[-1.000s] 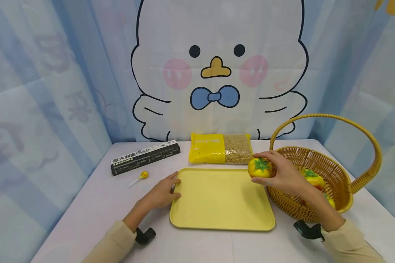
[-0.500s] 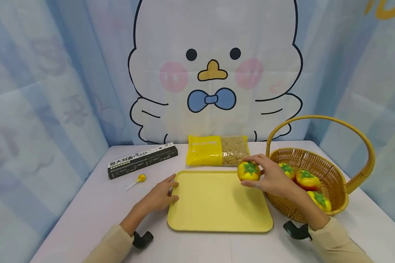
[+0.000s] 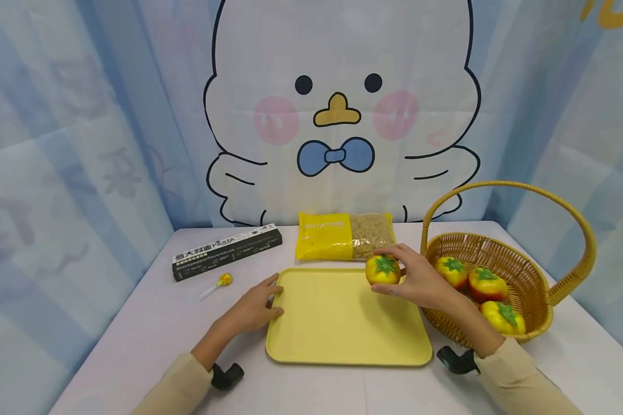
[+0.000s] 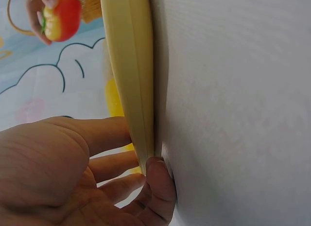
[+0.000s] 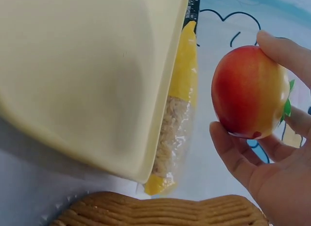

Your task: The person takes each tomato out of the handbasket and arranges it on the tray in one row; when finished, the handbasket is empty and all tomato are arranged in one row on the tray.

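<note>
My right hand [image 3: 417, 279] pinches a toy tomato [image 3: 383, 270] between thumb and fingers, above the right part of the yellow tray [image 3: 337, 328]. The tomato is yellow on its leafy end, with a green star-shaped top. Its other end shows red in the right wrist view, where the tomato [image 5: 248, 92] hangs apart from the tray. My left hand [image 3: 253, 305] rests at the tray's left edge, thumb and fingers touching the rim [image 4: 133, 80]. In the left wrist view a lower finger bends beside the tray's side, close to the table.
A wicker basket [image 3: 537, 314] with a tall handle stands right of the tray and contains several similar tomatoes [image 3: 488, 283]. Behind the tray lies a yellow pasta bag [image 3: 324, 236]. A black pasta box [image 3: 228, 251] and a lollipop [image 3: 223, 280] lie at the left.
My right hand has carried the tomato left, away from the basket and further over the tray. More tomatoes in the basket are uncovered. My left hand stays at the tray's edge.
</note>
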`<state>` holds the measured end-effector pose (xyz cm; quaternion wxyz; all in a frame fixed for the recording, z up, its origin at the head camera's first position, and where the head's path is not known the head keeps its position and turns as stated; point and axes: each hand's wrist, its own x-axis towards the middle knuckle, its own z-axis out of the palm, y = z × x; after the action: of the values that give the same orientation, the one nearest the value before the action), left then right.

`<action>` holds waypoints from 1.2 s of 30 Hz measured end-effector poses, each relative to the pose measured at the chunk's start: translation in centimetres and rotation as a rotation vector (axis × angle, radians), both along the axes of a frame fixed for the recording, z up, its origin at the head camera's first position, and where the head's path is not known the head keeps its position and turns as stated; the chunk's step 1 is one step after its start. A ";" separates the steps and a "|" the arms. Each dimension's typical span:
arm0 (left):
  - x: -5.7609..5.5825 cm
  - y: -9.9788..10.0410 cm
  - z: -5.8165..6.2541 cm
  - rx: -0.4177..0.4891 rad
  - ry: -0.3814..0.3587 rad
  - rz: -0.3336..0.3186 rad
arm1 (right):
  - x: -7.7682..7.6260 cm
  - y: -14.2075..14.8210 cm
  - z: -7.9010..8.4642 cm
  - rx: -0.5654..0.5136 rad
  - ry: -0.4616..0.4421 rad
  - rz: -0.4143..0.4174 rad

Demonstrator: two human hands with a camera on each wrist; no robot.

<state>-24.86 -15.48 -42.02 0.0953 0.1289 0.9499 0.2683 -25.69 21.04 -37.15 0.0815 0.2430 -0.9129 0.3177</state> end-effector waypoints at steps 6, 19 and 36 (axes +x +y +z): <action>0.0 0.0 -0.1 0.002 -0.003 -0.001 | -0.6 -0.7 -0.4 -0.033 -0.024 0.048; 0.1 0.0 0.1 0.006 0.002 0.000 | -0.9 -2.1 -1.3 -0.063 -0.022 0.079; 0.0 0.0 0.0 0.002 -0.003 0.004 | -1.6 -4.2 -2.1 -0.059 0.000 0.110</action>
<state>-24.86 -15.46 -41.98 0.0960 0.1268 0.9497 0.2698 -27.31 16.85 -39.29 0.0712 0.2904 -0.8884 0.3484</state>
